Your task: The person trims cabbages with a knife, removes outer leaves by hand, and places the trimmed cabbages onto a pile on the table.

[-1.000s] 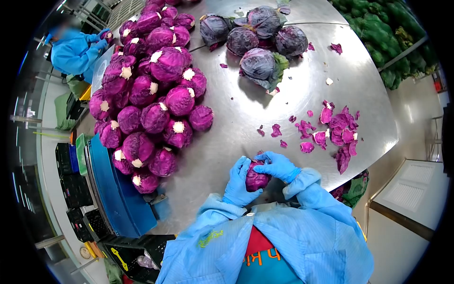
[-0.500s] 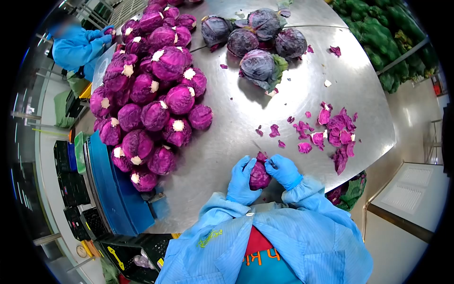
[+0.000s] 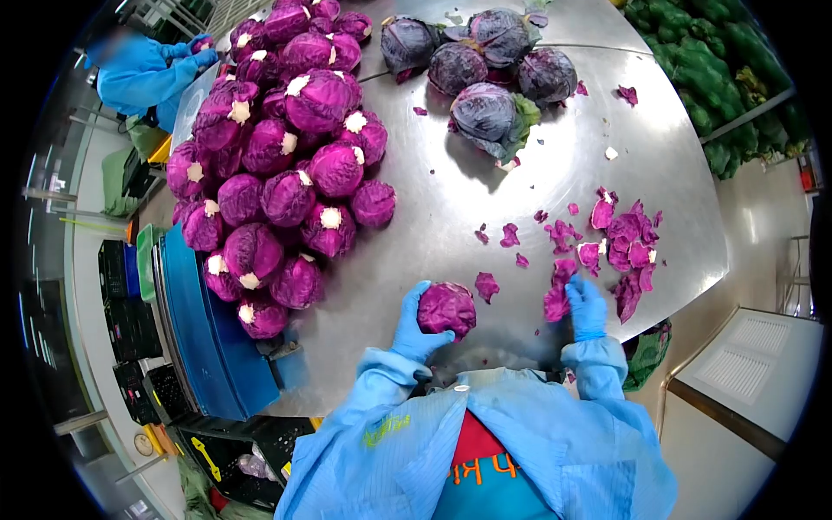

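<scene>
My left hand, in a blue glove, is wrapped round the side of a peeled red cabbage, held just above the steel table near my body. To the right, my gloved right hand has its fingers closed on a loose purple cabbage leaf at the near edge of the scraps. Torn leaf scraps lie in a loose pile just beyond that hand. A single leaf piece rests on the table between my hands.
A tall heap of trimmed red cabbages covers the table's left side. Several darker, untrimmed cabbages sit at the back. Green net sacks stand at the right. A co-worker in blue handles a cabbage at the far left.
My hands have moved apart. The left one has carried the cabbage slightly left and up; the right has gone right to the leaf scraps with a leaf.
</scene>
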`<state>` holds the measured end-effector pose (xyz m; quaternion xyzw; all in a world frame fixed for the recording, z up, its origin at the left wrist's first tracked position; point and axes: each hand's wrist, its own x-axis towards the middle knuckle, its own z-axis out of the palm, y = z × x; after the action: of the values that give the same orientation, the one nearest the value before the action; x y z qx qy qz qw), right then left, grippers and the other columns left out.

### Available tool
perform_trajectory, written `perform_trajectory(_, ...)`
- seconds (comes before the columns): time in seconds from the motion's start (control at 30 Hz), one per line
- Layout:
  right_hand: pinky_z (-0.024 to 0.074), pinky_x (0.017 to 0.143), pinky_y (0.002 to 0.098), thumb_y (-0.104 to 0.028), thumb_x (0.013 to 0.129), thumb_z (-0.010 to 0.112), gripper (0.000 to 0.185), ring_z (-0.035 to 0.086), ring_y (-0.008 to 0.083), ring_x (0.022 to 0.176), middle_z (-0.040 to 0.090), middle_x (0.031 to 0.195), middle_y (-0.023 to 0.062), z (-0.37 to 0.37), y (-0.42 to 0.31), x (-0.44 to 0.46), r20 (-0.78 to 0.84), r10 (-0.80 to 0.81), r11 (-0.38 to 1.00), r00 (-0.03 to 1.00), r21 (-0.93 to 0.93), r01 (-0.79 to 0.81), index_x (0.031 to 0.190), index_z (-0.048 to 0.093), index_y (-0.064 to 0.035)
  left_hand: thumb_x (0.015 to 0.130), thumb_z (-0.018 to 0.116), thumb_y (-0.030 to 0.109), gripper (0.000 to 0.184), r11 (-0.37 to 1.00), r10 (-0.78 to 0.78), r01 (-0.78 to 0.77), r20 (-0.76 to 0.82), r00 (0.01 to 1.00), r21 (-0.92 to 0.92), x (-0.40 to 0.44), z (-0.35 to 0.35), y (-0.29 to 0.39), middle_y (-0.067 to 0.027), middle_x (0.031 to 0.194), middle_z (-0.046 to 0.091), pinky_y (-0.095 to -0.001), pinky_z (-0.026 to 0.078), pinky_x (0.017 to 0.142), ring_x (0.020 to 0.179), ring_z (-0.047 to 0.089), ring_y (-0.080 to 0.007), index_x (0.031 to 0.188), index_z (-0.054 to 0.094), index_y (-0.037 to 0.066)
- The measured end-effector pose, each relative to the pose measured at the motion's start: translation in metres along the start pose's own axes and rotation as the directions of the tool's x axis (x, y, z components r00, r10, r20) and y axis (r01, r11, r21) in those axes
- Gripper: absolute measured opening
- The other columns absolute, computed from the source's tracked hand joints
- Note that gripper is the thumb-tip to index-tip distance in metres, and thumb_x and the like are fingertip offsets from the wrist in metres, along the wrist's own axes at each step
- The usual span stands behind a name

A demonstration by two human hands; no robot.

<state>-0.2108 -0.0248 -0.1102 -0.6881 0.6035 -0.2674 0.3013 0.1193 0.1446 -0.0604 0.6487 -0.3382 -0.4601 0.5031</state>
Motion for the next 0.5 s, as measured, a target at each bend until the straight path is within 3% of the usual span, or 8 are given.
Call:
perform_trajectory(0.1,0.0520,0.074,0.0338,-0.018,0.085,0.069,0.034,0.065,0.0213,0.081,0.068,0.103,0.0092,-0.022,-0.052,0.020,-0.250,-0.145,0.935,0.957,-0.350,0.050,0.117,0.063,-0.0069,0.050,0.088,0.009,0.107,0.997,-0.054,0.054,0.015,0.998,-0.053,0.004,-0.004,-0.005,-0.0119,0.138,0.039,-0.0362,0.032,0.110,0.127,0.042,-0.0260,0.141,0.032,0.006)
perform_trajectory(0.2,0.0514,0.076,0.0287,-0.012,0.085,0.069,0.034,0.064,0.0147,0.085,0.068,0.104,0.0083,-0.010,-0.072,0.019,-0.008,0.061,0.993,0.998,0.097,-0.060,0.118,0.063,-0.0077,0.051,0.090,0.013,0.110,0.995,-0.078,0.080,0.040,0.996,-0.055,0.005,-0.007,-0.004,-0.0125,0.140,0.038,-0.0365,0.031,0.111,0.128,0.041,-0.0270,0.143,0.030,0.006)
perform_trajectory(0.23,0.0500,0.076,0.0244,-0.009,0.085,0.068,0.035,0.062,0.0111,0.086,0.068,0.103,0.0063,0.003,-0.085,0.017,0.035,-0.067,0.976,0.997,0.209,0.058,0.120,0.063,-0.0089,0.052,0.091,0.016,0.110,0.997,-0.059,0.061,0.048,0.997,-0.046,0.004,-0.009,-0.003,-0.0125,0.140,0.038,-0.0368,0.031,0.111,0.128,0.041,-0.0272,0.143,0.030,0.006)
perform_trajectory(0.3,0.0489,0.080,0.0251,-0.013,0.086,0.070,0.034,0.058,0.0086,0.086,0.067,0.105,0.0028,0.021,-0.130,0.006,0.460,0.239,0.800,0.855,0.406,-0.442,0.118,0.064,-0.0063,0.053,0.092,0.020,0.110,0.999,-0.019,0.021,0.066,0.998,-0.028,0.000,-0.012,-0.001,-0.0125,0.141,0.037,-0.0373,0.030,0.111,0.129,0.040,-0.0278,0.143,0.030,0.006)
perform_trajectory(0.33,0.0473,0.080,0.0243,-0.016,0.084,0.072,0.036,0.057,0.0087,0.087,0.067,0.105,0.0021,0.042,-0.129,-0.002,0.583,0.212,0.686,0.784,0.483,-0.544,0.118,0.064,-0.0048,0.054,0.092,0.022,0.110,1.000,0.014,-0.016,0.095,0.995,0.015,-0.002,-0.014,0.000,-0.0127,0.141,0.037,-0.0378,0.030,0.111,0.129,0.040,-0.0281,0.143,0.030,0.006)
perform_trajectory(0.43,0.0444,0.073,0.0209,-0.025,0.079,0.078,0.055,0.052,0.0070,0.076,0.062,0.091,-0.0009,0.069,-0.152,-0.025,0.770,0.165,0.648,0.616,0.387,-0.656,0.126,0.058,-0.0040,0.059,0.091,0.028,0.106,0.985,0.088,-0.112,0.178,0.980,0.130,-0.014,-0.026,0.003,-0.0144,0.139,0.037,-0.0393,0.032,0.110,0.128,0.040,-0.0272,0.142,0.029,0.005)
perform_trajectory(0.47,0.0440,0.072,0.0205,-0.026,0.078,0.079,0.060,0.051,0.0063,0.073,0.060,0.085,-0.0022,0.073,-0.157,-0.032,0.835,0.165,0.599,0.525,0.338,-0.726,0.128,0.056,-0.0036,0.060,0.090,0.027,0.104,1.000,-0.025,0.025,0.099,0.995,0.003,-0.020,-0.025,0.005,-0.0141,0.138,0.038,-0.0389,0.032,0.109,0.128,0.040,-0.0263,0.142,0.030,0.004)
perform_trajectory(0.5,0.0436,0.071,0.0201,-0.027,0.077,0.080,0.061,0.050,0.0061,0.072,0.058,0.083,-0.0027,0.079,-0.158,-0.039,0.831,0.119,0.622,0.543,0.364,-0.693,0.128,0.056,-0.0033,0.061,0.090,0.026,0.102,0.979,-0.147,0.150,0.034,0.989,-0.135,-0.027,-0.019,0.018,-0.0139,0.137,0.039,-0.0386,0.033,0.109,0.127,0.041,-0.0254,0.141,0.030,0.004)
